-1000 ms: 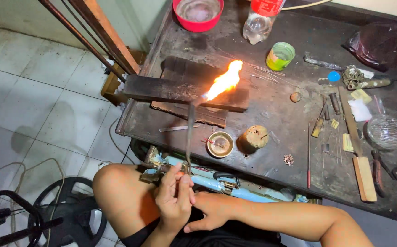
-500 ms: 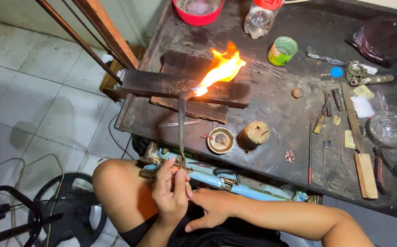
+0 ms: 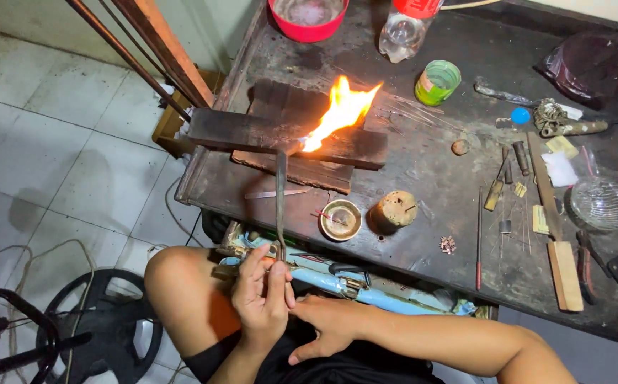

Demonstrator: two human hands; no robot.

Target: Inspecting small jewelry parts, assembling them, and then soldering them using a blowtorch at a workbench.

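The left hand is closed around the torch, whose flame plays over the charred block; the right hand rests loosely open beside it.

- Left hand is raised in front of the lap, wrist bent upward, fingers curled closed in a grip.
- Right hand lies low beside it, palm down, fingers loosely spread, forearm stretching out rightward.

A small bowl sits before the charred block, left of the round stub.
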